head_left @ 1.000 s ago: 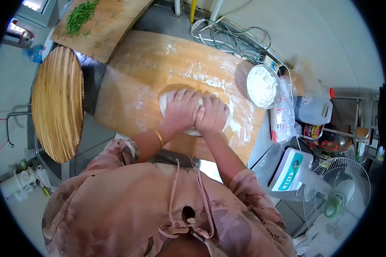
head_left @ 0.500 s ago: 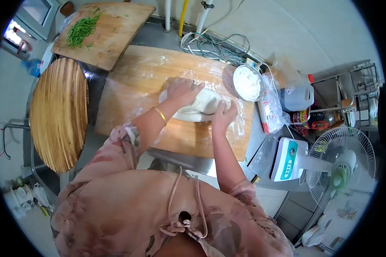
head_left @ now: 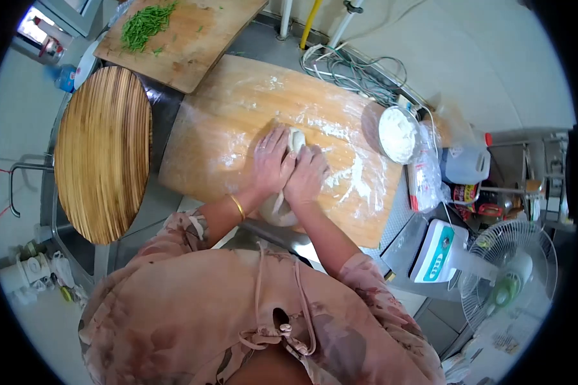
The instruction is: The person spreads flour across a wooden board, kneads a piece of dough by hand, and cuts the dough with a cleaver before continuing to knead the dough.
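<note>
White dough (head_left: 279,213) lies lengthwise toward my body on a floured wooden board (head_left: 205,122). One end reaches the board's near edge, and a small tip shows beyond my fingers. My left hand (head_left: 271,162), below a gold bracelet (head_left: 238,206), is wrapped over the dough from the left. Close against it, my right hand (head_left: 307,174) grips the dough from the right, fingers bent. Both hands hide the dough's middle. White flour is smeared over the board, mostly right of my hands.
A bowl of flour (head_left: 398,135) stands at the board's right. Chopped greens (head_left: 146,27) lie on a second board (head_left: 192,51) at upper left. A round wooden lid (head_left: 103,154) is at left. Cables (head_left: 359,72), a scale (head_left: 438,250) and a fan (head_left: 507,276) are around.
My hands have come together from the dough's two ends. The dough, which lay crosswise, is now turned lengthwise and gathered between them. The view has shifted slightly.
</note>
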Demonstrator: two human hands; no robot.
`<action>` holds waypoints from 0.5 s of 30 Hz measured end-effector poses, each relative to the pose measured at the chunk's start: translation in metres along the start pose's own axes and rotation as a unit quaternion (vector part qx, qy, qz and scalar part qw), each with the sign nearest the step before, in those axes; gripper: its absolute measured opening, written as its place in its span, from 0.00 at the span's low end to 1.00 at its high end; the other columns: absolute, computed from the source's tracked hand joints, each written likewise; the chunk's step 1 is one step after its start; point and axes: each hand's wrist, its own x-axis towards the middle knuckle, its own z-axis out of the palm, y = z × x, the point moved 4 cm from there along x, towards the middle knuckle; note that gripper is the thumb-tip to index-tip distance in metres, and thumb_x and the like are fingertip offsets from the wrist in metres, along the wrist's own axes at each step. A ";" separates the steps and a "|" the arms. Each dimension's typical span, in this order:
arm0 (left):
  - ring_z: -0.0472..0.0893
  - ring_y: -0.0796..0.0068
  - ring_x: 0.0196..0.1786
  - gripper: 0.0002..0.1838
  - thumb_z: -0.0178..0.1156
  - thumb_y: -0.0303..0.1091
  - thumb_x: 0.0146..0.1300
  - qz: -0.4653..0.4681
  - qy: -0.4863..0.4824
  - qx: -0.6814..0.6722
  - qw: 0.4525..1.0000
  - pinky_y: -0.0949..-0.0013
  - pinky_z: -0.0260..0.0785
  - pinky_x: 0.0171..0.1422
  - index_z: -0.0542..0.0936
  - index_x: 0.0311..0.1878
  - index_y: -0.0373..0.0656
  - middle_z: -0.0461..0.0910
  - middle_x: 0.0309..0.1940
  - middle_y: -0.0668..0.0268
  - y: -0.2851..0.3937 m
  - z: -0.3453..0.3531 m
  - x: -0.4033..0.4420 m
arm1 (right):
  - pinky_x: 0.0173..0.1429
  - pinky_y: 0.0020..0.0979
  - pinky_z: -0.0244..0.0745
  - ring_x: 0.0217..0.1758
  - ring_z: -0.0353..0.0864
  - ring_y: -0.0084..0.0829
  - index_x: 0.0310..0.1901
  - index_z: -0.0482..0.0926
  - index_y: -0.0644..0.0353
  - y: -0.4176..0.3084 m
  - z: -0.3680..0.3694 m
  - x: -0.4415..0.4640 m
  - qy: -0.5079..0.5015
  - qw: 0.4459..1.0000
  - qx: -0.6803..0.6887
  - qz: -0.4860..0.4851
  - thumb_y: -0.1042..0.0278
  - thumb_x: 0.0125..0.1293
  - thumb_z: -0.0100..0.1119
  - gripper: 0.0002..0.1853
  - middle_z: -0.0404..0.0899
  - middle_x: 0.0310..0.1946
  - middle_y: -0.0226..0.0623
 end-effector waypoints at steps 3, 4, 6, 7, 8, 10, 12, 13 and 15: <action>0.72 0.44 0.60 0.25 0.49 0.41 0.66 -0.064 -0.064 -0.009 0.996 0.49 0.61 0.65 0.72 0.58 0.31 0.74 0.57 0.44 -0.018 0.009 0.024 | 0.70 0.56 0.50 0.69 0.61 0.52 0.53 0.72 0.65 0.010 0.015 0.033 -0.030 0.999 -0.023 0.019 0.47 0.70 0.46 0.26 0.67 0.63 0.55; 0.72 0.44 0.59 0.25 0.49 0.41 0.66 -0.093 -0.090 -0.022 0.991 0.49 0.61 0.65 0.73 0.59 0.30 0.75 0.56 0.44 -0.025 0.015 0.031 | 0.70 0.56 0.50 0.69 0.61 0.52 0.54 0.72 0.65 0.014 0.020 0.043 -0.034 0.999 -0.022 0.023 0.46 0.69 0.46 0.27 0.67 0.63 0.55; 0.74 0.45 0.55 0.21 0.48 0.41 0.66 -0.097 -0.063 0.002 0.993 0.50 0.63 0.62 0.75 0.53 0.33 0.77 0.50 0.45 -0.035 0.024 0.042 | 0.70 0.56 0.50 0.69 0.62 0.52 0.54 0.71 0.66 0.018 0.027 0.061 -0.032 0.999 -0.017 0.025 0.44 0.69 0.47 0.29 0.67 0.62 0.55; 0.74 0.46 0.54 0.20 0.48 0.41 0.66 -0.106 -0.072 0.005 0.992 0.50 0.63 0.61 0.76 0.52 0.34 0.77 0.49 0.46 -0.039 0.027 0.047 | 0.71 0.55 0.50 0.68 0.63 0.53 0.54 0.71 0.68 0.022 0.032 0.065 -0.009 0.999 -0.033 0.013 0.42 0.68 0.47 0.32 0.68 0.62 0.56; 0.74 0.47 0.54 0.20 0.49 0.41 0.66 -0.112 -0.081 0.009 0.990 0.50 0.64 0.61 0.76 0.51 0.35 0.77 0.49 0.47 -0.041 0.028 0.051 | 0.71 0.55 0.49 0.68 0.63 0.53 0.54 0.71 0.69 0.026 0.036 0.071 -0.006 1.000 -0.026 0.010 0.41 0.68 0.47 0.32 0.67 0.63 0.57; 0.75 0.48 0.53 0.21 0.50 0.45 0.66 -0.105 -0.065 0.024 0.992 0.51 0.64 0.59 0.77 0.51 0.37 0.79 0.48 0.48 -0.043 0.027 0.054 | 0.72 0.53 0.48 0.68 0.62 0.53 0.54 0.72 0.70 0.030 0.038 0.072 0.001 1.000 -0.011 0.007 0.41 0.68 0.47 0.33 0.67 0.64 0.57; 0.76 0.49 0.52 0.21 0.51 0.48 0.67 -0.109 -0.041 0.039 0.992 0.51 0.64 0.57 0.77 0.50 0.39 0.79 0.47 0.49 -0.039 0.028 0.044 | 0.69 0.49 0.56 0.64 0.68 0.52 0.54 0.72 0.69 0.036 0.043 0.062 0.009 1.000 -0.027 -0.004 0.43 0.69 0.47 0.31 0.71 0.61 0.58; 0.75 0.49 0.52 0.21 0.51 0.48 0.67 -0.119 -0.023 0.047 0.992 0.52 0.64 0.57 0.77 0.49 0.39 0.79 0.47 0.49 -0.038 0.029 0.042 | 0.67 0.47 0.59 0.62 0.70 0.51 0.53 0.72 0.69 0.029 0.033 0.066 0.017 0.999 -0.036 -0.013 0.43 0.69 0.46 0.30 0.73 0.59 0.58; 0.74 0.50 0.54 0.22 0.50 0.50 0.68 -0.212 -0.012 -0.076 0.974 0.53 0.63 0.58 0.77 0.49 0.39 0.78 0.48 0.49 -0.038 0.023 0.031 | 0.59 0.43 0.66 0.54 0.76 0.50 0.52 0.74 0.67 0.030 -0.002 0.059 -0.086 0.967 0.207 0.120 0.46 0.70 0.46 0.27 0.78 0.51 0.55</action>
